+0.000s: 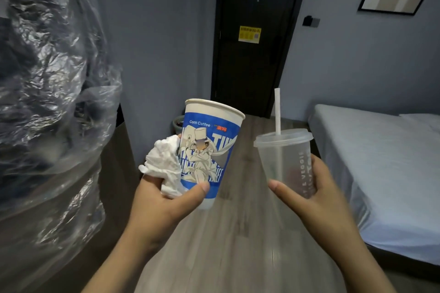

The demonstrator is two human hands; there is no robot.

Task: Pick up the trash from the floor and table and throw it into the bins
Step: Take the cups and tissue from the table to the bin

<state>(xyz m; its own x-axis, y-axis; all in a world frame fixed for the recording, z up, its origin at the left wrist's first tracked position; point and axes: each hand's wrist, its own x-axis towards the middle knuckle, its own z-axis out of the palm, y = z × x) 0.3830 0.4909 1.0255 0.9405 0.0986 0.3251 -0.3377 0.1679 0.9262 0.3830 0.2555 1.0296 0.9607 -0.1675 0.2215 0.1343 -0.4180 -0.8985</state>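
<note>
My left hand (162, 200) grips a blue-and-white paper coffee cup (209, 143), tilted slightly right, together with a crumpled white tissue (164, 162) pressed against the cup's left side. My right hand (309, 188) holds a clear plastic cup (285, 157) with a lid and a white straw (277, 112) standing up through it. Both cups are held at chest height above the wooden floor. A small round bin (178, 123) stands on the floor by the far wall, mostly hidden behind the paper cup.
Crinkled clear plastic sheeting (47, 102) covers bulky things along the left. A bed with a pale sheet (381, 173) fills the right side. A dark door (250, 43) closes the far end. The wooden floor (238, 233) runs between them.
</note>
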